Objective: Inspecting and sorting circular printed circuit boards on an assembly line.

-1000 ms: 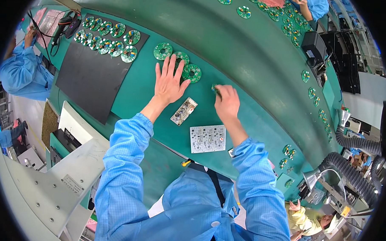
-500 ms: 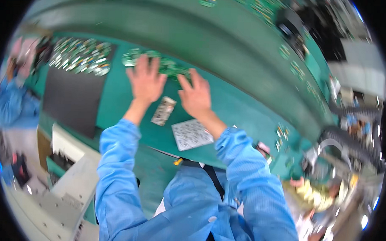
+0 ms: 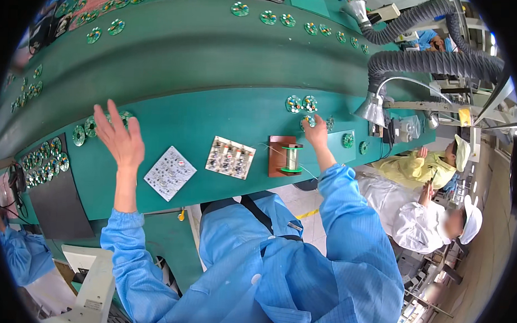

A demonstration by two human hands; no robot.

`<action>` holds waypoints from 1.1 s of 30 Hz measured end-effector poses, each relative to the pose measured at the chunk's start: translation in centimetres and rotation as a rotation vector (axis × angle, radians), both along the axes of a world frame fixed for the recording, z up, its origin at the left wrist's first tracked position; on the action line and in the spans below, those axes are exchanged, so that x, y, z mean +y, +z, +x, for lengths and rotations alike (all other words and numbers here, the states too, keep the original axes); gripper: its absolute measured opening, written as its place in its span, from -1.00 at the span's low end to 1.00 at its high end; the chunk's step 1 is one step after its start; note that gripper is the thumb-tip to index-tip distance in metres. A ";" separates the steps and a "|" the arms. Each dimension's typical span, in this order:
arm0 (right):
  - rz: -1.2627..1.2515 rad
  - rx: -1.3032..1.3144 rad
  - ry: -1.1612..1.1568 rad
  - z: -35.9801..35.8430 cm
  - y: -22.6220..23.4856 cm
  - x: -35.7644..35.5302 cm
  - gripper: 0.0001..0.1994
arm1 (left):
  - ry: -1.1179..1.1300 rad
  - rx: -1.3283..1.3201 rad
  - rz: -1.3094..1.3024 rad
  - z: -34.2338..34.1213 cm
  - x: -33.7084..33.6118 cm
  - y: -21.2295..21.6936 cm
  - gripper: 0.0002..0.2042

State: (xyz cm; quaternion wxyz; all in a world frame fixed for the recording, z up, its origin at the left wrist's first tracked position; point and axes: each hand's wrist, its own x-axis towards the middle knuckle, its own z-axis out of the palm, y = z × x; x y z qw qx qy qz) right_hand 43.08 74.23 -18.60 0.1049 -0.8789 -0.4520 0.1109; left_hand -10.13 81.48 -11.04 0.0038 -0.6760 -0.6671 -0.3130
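My left hand [image 3: 121, 138] is raised over the left part of the green bench with its fingers spread, holding nothing. Partly behind it lie several round green circuit boards [image 3: 79, 135]. At the right, the fingertips of my right hand [image 3: 316, 138] are closed on the edge of a round circuit board [image 3: 307, 123]. Two similar boards [image 3: 293, 104] sit just beyond it, and another [image 3: 330, 123] is beside the fingers. Between my hands lie a grey-white square panel [image 3: 170, 172] with small parts and a cream rectangular panel [image 3: 230, 157] filled with components.
A wire spool [image 3: 291, 159] with green ends stands on a brown base near my right forearm. More round boards cover a black mat [image 3: 58, 191] at the left. Lamps on black flexible hoses [image 3: 433, 64] reach in from the right. Co-workers [image 3: 421, 221] are at the right.
My view has turned to the right. My hands have moved far apart, the right one onto a single round board at the right. The spool has come clearly into sight.
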 end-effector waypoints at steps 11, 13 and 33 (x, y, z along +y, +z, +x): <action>0.128 0.559 -0.086 0.8 -0.5 -1.3 -0.63 | -0.703 0.136 -0.335 33.4 1.2 -0.6 -0.52; 0.141 0.832 -0.221 1.5 1.9 -3.3 -0.66 | -0.795 0.229 -0.438 38.6 1.8 -2.8 -0.48; 0.248 1.409 -0.548 9.1 4.1 -12.9 -0.77 | -1.146 0.455 -0.056 43.3 4.0 -8.8 -0.67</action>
